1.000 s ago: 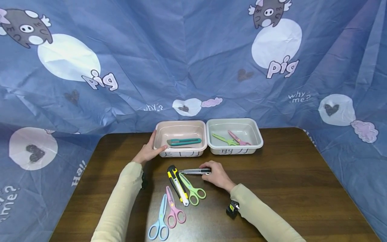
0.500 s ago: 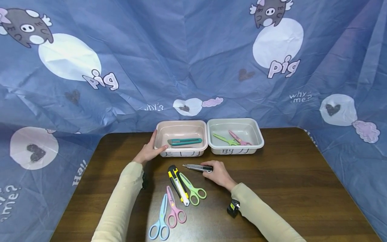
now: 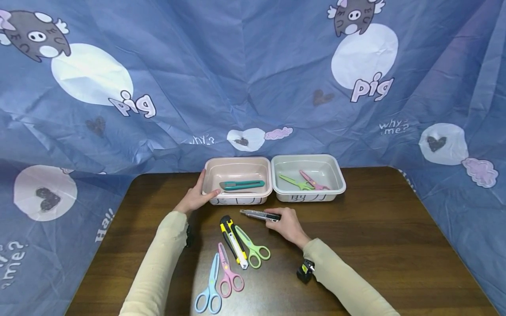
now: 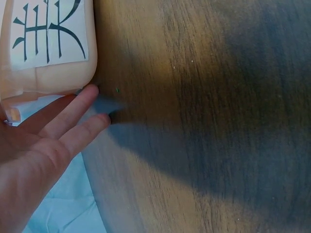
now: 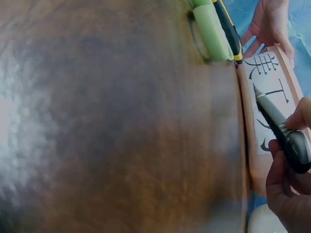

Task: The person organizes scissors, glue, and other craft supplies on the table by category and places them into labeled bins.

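Note:
My right hand (image 3: 287, 226) pinches a grey-and-black utility knife (image 3: 261, 215) between thumb and fingers, just above the table in front of the boxes. In the right wrist view the utility knife (image 5: 279, 121) points at the labelled front of the pink box (image 5: 257, 167). My left hand (image 3: 193, 197) rests on the left end of the pink box (image 3: 237, 162), thumb over the front rim, fingers fairly straight along the side. Inside that box lies a teal utility knife (image 3: 243, 185). The left wrist view shows the left hand's fingers (image 4: 73, 114) against the box's labelled corner (image 4: 53, 80).
A grey-white box (image 3: 337, 175) beside the pink one holds green scissors (image 3: 294, 181) and pink scissors (image 3: 310, 179). Nearer me lie a yellow-black utility knife (image 3: 233, 241), green scissors (image 3: 253, 250), pink scissors (image 3: 227, 272) and blue scissors (image 3: 210, 289). A blue curtain (image 3: 253, 87) hangs behind the table.
My right hand has lifted the grey-and-black utility knife off the table and moved it slightly away from me, its left end rising. The left hand stays on the pink box.

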The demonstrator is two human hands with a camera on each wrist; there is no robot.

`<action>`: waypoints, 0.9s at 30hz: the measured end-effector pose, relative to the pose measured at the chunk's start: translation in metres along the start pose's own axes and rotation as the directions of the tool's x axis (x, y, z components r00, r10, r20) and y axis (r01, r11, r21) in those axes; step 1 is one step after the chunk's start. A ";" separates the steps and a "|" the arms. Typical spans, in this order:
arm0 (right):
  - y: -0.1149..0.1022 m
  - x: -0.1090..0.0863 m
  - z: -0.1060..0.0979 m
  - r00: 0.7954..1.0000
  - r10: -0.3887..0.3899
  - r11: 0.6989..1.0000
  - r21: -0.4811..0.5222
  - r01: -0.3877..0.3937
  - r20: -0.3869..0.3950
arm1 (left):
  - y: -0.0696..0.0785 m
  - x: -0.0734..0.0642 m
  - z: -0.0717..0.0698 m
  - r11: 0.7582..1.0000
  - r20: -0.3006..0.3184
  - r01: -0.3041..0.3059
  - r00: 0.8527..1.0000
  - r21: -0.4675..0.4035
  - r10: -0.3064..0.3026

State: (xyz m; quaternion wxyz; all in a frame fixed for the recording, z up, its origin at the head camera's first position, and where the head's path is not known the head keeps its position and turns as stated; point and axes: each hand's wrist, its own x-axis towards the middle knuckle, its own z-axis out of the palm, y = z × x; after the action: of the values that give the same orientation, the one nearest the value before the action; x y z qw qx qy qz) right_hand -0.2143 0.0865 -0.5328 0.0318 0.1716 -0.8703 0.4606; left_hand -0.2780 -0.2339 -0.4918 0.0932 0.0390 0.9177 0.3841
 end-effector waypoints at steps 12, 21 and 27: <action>-0.008 0.006 -0.009 0.996 -0.081 0.993 0.079 0.084 -0.047 | -0.001 0.001 0.000 1.000 -0.013 -0.019 1.000 0.016 0.019; -0.018 0.015 -0.018 0.988 -0.146 0.984 0.093 0.150 -0.050 | -0.001 -0.001 0.000 0.999 -0.026 -0.038 0.999 0.024 0.039; -0.027 0.025 -0.024 0.990 -0.136 0.986 0.093 0.138 -0.027 | 0.001 -0.001 0.000 0.998 -0.024 -0.040 0.999 0.039 0.041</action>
State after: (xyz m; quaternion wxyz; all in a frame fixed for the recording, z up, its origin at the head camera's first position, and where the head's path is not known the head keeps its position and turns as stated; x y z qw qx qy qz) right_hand -0.2316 0.0855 -0.4923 0.0641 0.2277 -0.8334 0.4996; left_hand -0.2768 -0.2341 -0.4910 0.0731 0.0548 0.9251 0.3686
